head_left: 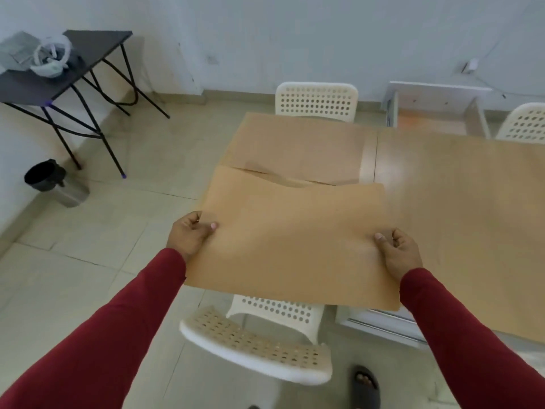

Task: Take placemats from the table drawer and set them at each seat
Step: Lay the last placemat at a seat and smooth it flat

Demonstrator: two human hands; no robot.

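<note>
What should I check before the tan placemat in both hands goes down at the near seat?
1. Grip: left hand and right hand each pinch a side edge of the held flat tan rectangular placemat: ok.
2. Seat alignment: near white perforated plastic chair sits below the mat: ok.
3. Far seat: another tan placemat already lies there: ok.
4. Overlap between the two mats: cannot tell.
5. Mat flat on the wooden table: not ok.

Placemat (pixel 292 246): matt, smooth, cork-like tan sheet. Table (pixel 460 196): glossy wood-look top. Chairs (pixel 317 100): white perforated plastic. Bin (pixel 63 187): brushed metal.
</note>
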